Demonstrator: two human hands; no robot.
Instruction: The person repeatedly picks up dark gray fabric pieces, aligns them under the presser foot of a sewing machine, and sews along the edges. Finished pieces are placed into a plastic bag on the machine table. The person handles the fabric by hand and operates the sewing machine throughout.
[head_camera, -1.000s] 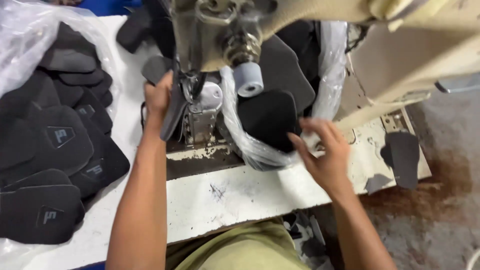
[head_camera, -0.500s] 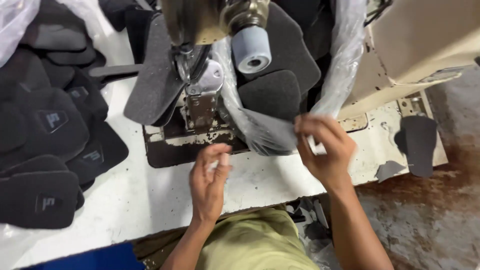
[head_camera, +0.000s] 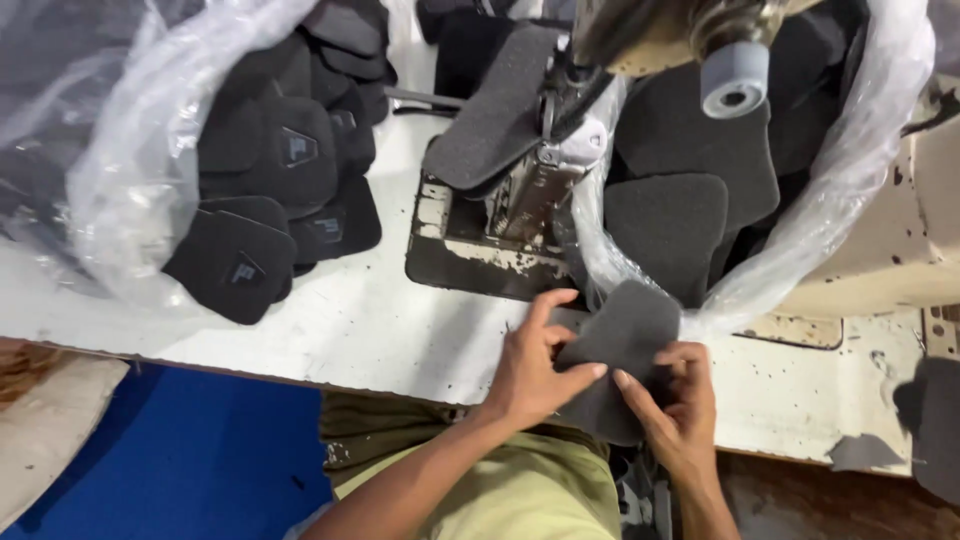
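My left hand (head_camera: 535, 365) and my right hand (head_camera: 672, 402) both grip one dark grey foam piece (head_camera: 625, 335) at the near edge of the white table (head_camera: 330, 325). The piece sits just in front of a clear plastic bag (head_camera: 850, 180) that holds more grey foam pieces (head_camera: 668, 225). Behind my hands stands the sewing machine (head_camera: 545, 180), with another grey piece (head_camera: 495, 110) lying under its needle area.
At the left a second clear plastic bag (head_camera: 110, 150) spills several finished black pieces (head_camera: 270, 190) with small emblems onto the table. A grey roller (head_camera: 735, 80) hangs from the machine head. A dark scrap (head_camera: 930, 420) lies at the right edge.
My left hand came back from the machine to the table's front. Both hands now hold a grey foam piece drawn out of the bag on the right.
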